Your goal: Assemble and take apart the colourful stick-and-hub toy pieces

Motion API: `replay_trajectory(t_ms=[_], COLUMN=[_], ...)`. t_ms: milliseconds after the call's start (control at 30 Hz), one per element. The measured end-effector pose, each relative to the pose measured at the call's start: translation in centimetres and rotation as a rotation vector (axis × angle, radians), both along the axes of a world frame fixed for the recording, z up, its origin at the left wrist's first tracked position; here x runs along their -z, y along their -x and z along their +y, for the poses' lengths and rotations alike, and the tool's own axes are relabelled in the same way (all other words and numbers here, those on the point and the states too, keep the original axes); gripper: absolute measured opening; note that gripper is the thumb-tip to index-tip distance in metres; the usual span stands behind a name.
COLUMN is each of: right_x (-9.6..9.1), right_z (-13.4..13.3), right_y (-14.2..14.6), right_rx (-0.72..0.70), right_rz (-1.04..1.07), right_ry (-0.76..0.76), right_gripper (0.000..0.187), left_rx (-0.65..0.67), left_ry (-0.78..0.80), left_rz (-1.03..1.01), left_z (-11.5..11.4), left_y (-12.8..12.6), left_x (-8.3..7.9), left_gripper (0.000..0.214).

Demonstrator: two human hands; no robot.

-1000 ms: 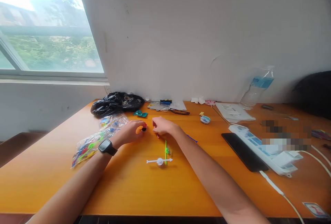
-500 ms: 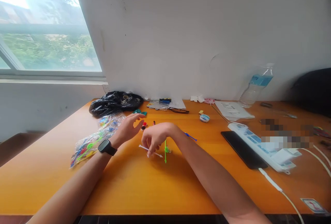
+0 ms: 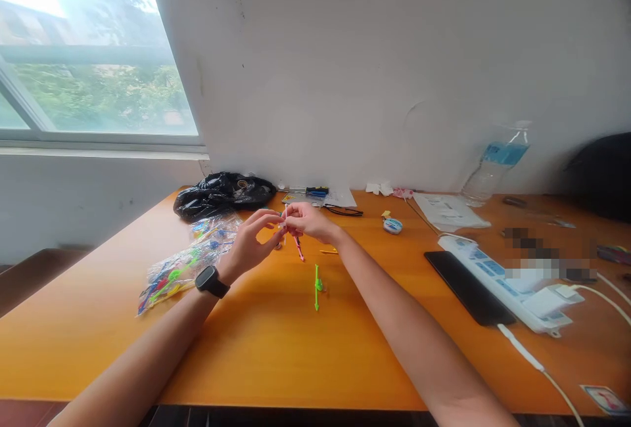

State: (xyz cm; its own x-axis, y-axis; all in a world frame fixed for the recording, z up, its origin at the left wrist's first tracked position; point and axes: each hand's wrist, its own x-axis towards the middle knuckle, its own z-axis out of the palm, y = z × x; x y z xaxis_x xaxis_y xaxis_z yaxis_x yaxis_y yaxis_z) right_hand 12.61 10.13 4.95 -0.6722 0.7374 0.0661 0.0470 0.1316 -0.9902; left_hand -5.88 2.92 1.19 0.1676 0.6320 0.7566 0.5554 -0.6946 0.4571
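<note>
Since the last frame, the right hand (image 3: 308,222) has lifted the white arrow (image 3: 285,213) off the middle of the counter (image 3: 266,361) and carried it toward the back edge, where the left hand (image 3: 250,244) now meets it. The right fingers are pinched on the arrow; the left fingertips and thumb are close about it, though whether they grip it cannot be told. The arrow is slim, held upright, partly hidden by the fingers.

Toward the left edge, a clear bag (image 3: 178,270) holds blue, red, green and yellow plastic pieces. Behind it, near the back left corner, lies a crumpled black bag (image 3: 221,198), its contents hidden; a ring shows at its top. A clear bottle (image 3: 493,174) stands by the back edge toward the right, with a blue label whose print is too small to read. The paper (image 3: 449,211) beside it carries unreadable print, as does a card (image 3: 605,399) at the front right corner.

A green arrow (image 3: 317,287) lies mid-counter, pointing to the front edge; a red arrow (image 3: 300,249) lies just below the hands.
</note>
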Motion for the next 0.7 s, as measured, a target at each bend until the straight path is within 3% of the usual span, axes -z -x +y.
replay_trajectory(t_ms=[233,400,700], right_x=[0.7,0.9,1.3], right_z=[-1.0,-1.3,-1.6], right_y=[0.4,0.8,1.5], right_rx=[-0.071,-0.06,-0.011], right_rz=[-0.161,-0.31,-0.315], right_ry=[-0.068,-0.101,-0.087], right_gripper=[0.012,0.022,0.019], left_rx=[0.0,0.017,0.045], left_ry=[0.039,0.07,0.078], left_rz=[0.064,0.125,0.152], left_z=[-0.2,0.1,0.0], left_y=[0.4,0.9,1.2], left_x=[-0.4,-0.1,-0.5], left_gripper=[0.004,0.007,0.007])
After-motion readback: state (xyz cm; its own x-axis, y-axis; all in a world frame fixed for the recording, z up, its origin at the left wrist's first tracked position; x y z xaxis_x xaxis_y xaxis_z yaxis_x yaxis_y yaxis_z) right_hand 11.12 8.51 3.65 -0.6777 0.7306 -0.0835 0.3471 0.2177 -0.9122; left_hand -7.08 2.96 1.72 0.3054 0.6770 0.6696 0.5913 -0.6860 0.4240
